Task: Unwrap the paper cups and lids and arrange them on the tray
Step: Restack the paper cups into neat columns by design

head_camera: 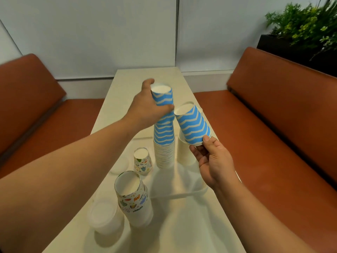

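Head view: left hand [145,108] grips tall blue stack [164,136] top; right hand [213,161] pinches separated blue cup [193,123] at 3 o'clock. Arranging step; next likely seat it on tray [189,193].

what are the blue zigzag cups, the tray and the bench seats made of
Blue zigzag cups: matte printed paper, seemingly; thin stacked rims show at the base.
Tray: likely smooth white plastic, with a rounded, faintly glossy lip.
Bench seats: brown leather or vinyl by their soft sheen; which one cannot be told.
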The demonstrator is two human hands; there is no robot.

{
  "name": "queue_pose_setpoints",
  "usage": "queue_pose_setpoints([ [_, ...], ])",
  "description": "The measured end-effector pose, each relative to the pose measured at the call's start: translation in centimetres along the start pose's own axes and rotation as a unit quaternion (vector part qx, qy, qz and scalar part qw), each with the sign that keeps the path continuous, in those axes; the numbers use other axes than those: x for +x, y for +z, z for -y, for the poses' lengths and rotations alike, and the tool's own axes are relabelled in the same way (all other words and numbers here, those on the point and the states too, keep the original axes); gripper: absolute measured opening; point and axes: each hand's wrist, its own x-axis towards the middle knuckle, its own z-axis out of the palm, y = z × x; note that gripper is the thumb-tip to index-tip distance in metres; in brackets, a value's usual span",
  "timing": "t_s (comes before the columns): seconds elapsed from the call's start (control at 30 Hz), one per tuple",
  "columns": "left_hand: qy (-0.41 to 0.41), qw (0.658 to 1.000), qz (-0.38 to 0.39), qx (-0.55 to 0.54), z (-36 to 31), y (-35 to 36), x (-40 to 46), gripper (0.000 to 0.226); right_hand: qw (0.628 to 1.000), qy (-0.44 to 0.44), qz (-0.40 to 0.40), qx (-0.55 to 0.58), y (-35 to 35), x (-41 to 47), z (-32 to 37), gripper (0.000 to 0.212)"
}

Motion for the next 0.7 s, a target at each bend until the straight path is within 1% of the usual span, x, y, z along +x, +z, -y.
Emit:
queue_pose_setpoints([
  [0.07, -0.025, 0.999, 0.035, 0.006, 1.0, 0.5, -0.4, 0.093, 1.000, 0.002, -0.002, 0.008, 0.1, 0.0, 0.2, 0.014],
  [0.13, -0.038, 0.998, 0.039, -0.001, 1.3, 0.4, -0.5, 0.086, 1.000, 0.008, -0.006, 0.027, 0.2, -0.1, 0.3, 0.012],
  [0.17, -0.028, 0.999, 0.018, -0.007, 1.2, 0.2, -0.6, 0.077, 0.999, 0.012, -0.007, 0.041, 0.3, -0.2, 0.4, 0.012],
  [0.23, 0.025, 0.998, -0.049, -0.026, 0.4, -0.1, -1.2, 0.059, 0.997, 0.020, -0.006, 0.069, 0.6, -0.3, 0.6, 0.012],
  [0.27, 0.056, 0.995, -0.069, -0.039, -0.1, -0.1, -1.8, 0.054, 0.996, 0.023, -0.006, 0.081, 0.9, -0.4, 0.6, 0.012],
  [0.3, 0.078, 0.993, -0.068, -0.058, -0.5, 0.0, -2.4, 0.054, 0.995, 0.027, -0.005, 0.091, 1.2, -0.5, 0.7, 0.012],
  [0.33, 0.088, 0.992, -0.048, -0.080, -0.9, 0.3, -3.0, 0.058, 0.995, 0.031, -0.004, 0.098, 1.6, -0.6, 0.7, 0.012],
  [0.4, 0.067, 0.989, 0.028, -0.131, -1.6, 0.9, -4.1, 0.068, 0.994, 0.042, 0.009, 0.104, 2.5, -1.0, 0.7, 0.012],
  [0.47, 0.043, 0.976, 0.100, -0.188, -2.1, 1.5, -4.5, 0.065, 0.992, 0.053, 0.030, 0.108, 3.2, -1.4, 0.7, 0.012],
  [0.5, 0.040, 0.971, 0.115, -0.204, -2.2, 1.7, -4.6, 0.062, 0.991, 0.057, 0.040, 0.110, 3.4, -1.5, 0.7, 0.013],
  [0.6, 0.040, 0.969, 0.107, -0.219, -2.6, 1.7, -4.5, 0.054, 0.990, 0.061, 0.052, 0.112, 3.7, -1.7, 0.9, 0.013],
  [0.7, 0.035, 0.966, 0.101, -0.236, -2.6, 1.8, -4.2, 0.053, 0.991, 0.055, 0.060, 0.104, 3.8, -1.6, 1.2, 0.012],
])
